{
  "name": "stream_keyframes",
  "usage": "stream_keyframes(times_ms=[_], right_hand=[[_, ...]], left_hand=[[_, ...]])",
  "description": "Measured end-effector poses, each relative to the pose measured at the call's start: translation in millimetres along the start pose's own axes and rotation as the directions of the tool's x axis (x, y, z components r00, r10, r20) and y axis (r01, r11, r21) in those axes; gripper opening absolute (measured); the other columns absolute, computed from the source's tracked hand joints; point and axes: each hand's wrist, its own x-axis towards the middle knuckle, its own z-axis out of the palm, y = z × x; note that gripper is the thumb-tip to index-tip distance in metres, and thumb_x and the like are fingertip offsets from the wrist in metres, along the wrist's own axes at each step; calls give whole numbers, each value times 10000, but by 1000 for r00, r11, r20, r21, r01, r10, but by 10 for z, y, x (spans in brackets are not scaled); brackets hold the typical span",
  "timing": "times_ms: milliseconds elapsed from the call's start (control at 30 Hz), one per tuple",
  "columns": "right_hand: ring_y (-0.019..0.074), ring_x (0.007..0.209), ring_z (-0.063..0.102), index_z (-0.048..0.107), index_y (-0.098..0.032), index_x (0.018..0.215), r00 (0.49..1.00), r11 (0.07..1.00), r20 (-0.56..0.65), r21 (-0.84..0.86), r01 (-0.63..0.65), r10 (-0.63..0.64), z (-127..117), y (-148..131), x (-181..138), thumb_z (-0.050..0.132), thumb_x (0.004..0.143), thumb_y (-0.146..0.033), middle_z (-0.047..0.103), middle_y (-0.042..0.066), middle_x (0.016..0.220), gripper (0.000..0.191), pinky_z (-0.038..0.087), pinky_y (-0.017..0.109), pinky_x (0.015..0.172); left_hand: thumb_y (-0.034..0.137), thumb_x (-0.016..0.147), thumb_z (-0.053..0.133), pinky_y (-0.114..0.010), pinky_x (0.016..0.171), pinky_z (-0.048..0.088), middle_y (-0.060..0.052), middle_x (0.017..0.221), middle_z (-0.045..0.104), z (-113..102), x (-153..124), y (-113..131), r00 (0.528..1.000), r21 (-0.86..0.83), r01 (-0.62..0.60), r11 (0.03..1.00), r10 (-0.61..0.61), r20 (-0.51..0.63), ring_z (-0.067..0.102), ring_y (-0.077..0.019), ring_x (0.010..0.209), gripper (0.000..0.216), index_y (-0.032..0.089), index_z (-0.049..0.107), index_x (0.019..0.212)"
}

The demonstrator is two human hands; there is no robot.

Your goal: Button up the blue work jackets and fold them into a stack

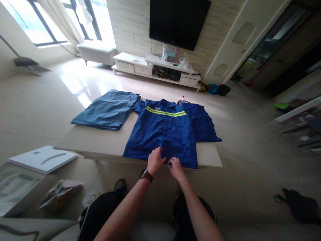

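At the frame's centre the blue work shirt (163, 134) lies spread flat and unfolded on the table (100, 144), while the left hand (155, 160) and right hand (176, 169) pinch its bottom hem with their fingers, and the blue trousers (107, 110) at upper left lie already folded.

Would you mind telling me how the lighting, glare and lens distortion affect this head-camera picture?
In the head view, the window is blown out and throws glare on the floor; the wide lens bends the room's edges; the blue jacket on the table is evenly lit and sharp, with the left hand and right hand at its hem; the near foreground is dim.
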Motion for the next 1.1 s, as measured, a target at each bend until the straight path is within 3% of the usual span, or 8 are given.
stream_keyframes(times_ms=[100,200,333,467,633,800,933,1100], right_hand=[[249,1221,533,683,-214,956,1000,1000,-18,4,14,-14,-62,9,157,573,826,-48,616,90,1220,238,453,371,1075],[231,1279,526,672,-214,1009,1000,999,17,45,8,-9,-41,20,249,582,831,-49,599,84,1303,259,443,365,1111],[236,1249,546,642,-216,1115,998,998,43,47,51,-53,7,-142,354,657,844,-105,625,87,1271,294,474,370,1057],[267,1105,596,638,-205,1082,998,998,27,-28,61,-60,-95,-401,448,671,881,-179,670,93,1135,204,502,379,921],[240,1022,637,671,-219,999,994,997,-90,12,71,-70,-295,-503,471,524,966,-165,712,80,1031,160,471,336,882],[209,975,668,693,-237,979,985,986,-160,143,84,-61,-387,-469,431,505,990,-204,733,47,995,191,461,299,845],[203,942,672,685,-236,919,992,993,-122,112,27,-13,-402,-416,430,527,983,-236,730,42,963,171,458,294,828],[244,1108,636,671,-217,1111,984,993,176,-118,-10,31,-360,-300,405,652,883,-202,717,78,1141,229,465,330,915]], left_hand=[[265,786,792,-336,866,465,-98,1176,669,225,154,-321,1000,254,-5,967,-2,27,594,-271,1140,370,194,624,1108],[213,866,688,-343,897,471,-98,1146,693,301,249,-553,995,262,-70,963,49,84,613,-256,1115,235,195,660,1098],[112,847,649,-301,857,477,-88,1009,753,204,360,-587,984,29,-20,999,15,176,677,-203,951,194,155,724,1020],[214,783,738,-265,699,458,-50,811,745,40,469,-478,975,-190,64,980,-21,219,662,-175,769,127,137,765,880],[421,710,812,-255,599,446,-22,677,706,-121,538,-424,958,-467,170,868,-33,286,622,-154,636,327,118,753,818],[413,711,821,-270,652,511,-42,740,737,-242,510,-480,945,-601,211,771,-4,327,647,-151,661,396,107,767,956],[346,788,773,-274,713,541,-55,851,753,-257,406,-453,957,-493,31,869,115,265,683,-167,761,337,145,766,1058],[187,811,740,-333,925,549,-85,1106,740,-259,226,-417,908,-14,-282,959,271,319,701,-228,992,348,222,757,1157]])
